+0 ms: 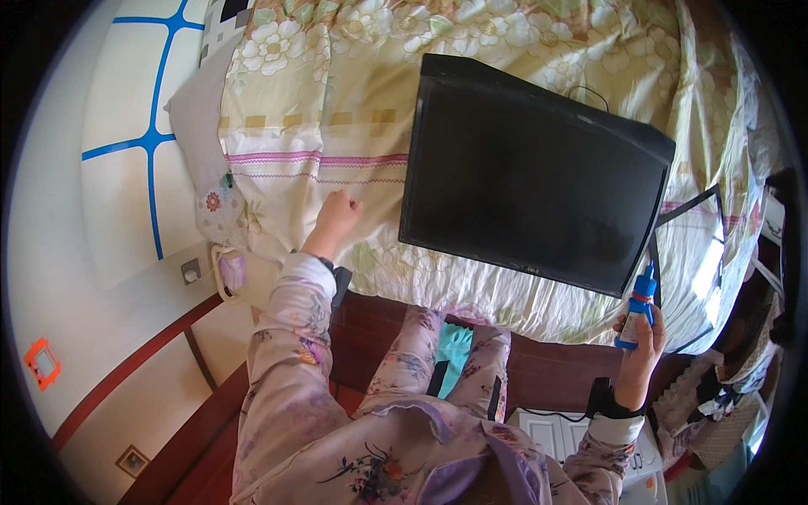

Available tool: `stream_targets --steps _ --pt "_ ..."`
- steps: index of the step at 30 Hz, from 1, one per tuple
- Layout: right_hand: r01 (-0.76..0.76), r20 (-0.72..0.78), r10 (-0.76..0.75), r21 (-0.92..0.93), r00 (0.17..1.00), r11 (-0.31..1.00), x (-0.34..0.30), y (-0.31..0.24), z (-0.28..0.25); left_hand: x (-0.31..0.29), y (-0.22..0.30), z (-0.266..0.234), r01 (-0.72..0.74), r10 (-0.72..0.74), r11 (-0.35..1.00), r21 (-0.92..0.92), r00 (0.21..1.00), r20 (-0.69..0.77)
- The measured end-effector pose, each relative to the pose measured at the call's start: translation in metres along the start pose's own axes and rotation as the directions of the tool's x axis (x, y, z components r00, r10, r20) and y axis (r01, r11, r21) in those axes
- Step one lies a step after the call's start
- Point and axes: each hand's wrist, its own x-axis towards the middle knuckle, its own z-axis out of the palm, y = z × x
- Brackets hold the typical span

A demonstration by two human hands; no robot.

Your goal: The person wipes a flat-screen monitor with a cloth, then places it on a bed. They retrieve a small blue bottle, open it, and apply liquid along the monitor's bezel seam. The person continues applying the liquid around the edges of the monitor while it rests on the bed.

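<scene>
My right hand [644, 341] is wrapped round a small blue squeeze bottle [641, 305] with a red ring at its neck and a pointed blue nozzle. The bottle stands nearly upright, nozzle up, beside the lower right corner of a black flat screen [530, 181]. That screen lies face up and slightly turned on the bed cover, its surface dark. To the left of it, apart from it, my left hand [338, 215] is closed over the cover, fingers curled in. Whatever those fingers may hold is hidden.
A yellowish flowered bed cover [362, 93] spreads under the screen. Right of the screen lies a shiny, dark-framed panel [694, 261]. Heaped cloths [715, 396] and a white cabinet [551, 433] are at the lower right. A wall socket [192, 271] is at the left.
</scene>
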Motion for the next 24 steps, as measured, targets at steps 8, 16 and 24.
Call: stream_targets --steps 8,16,24 --pt "-0.006 0.204 0.031 -0.118 0.979 0.993 0.025 -0.064 0.161 0.060 -0.005 0.015 0.030 -0.030 0.994 0.101 1.000 -0.008" --pt "-0.098 0.296 0.121 -0.092 0.948 0.991 0.066 -0.030 0.289 0.080 -0.009 0.004 0.112 -0.118 0.993 0.037 0.954 0.276" --pt "-0.184 0.294 0.190 -0.048 0.937 0.982 0.106 0.016 0.363 0.086 -0.005 -0.001 0.161 -0.161 0.987 0.028 0.928 0.335"
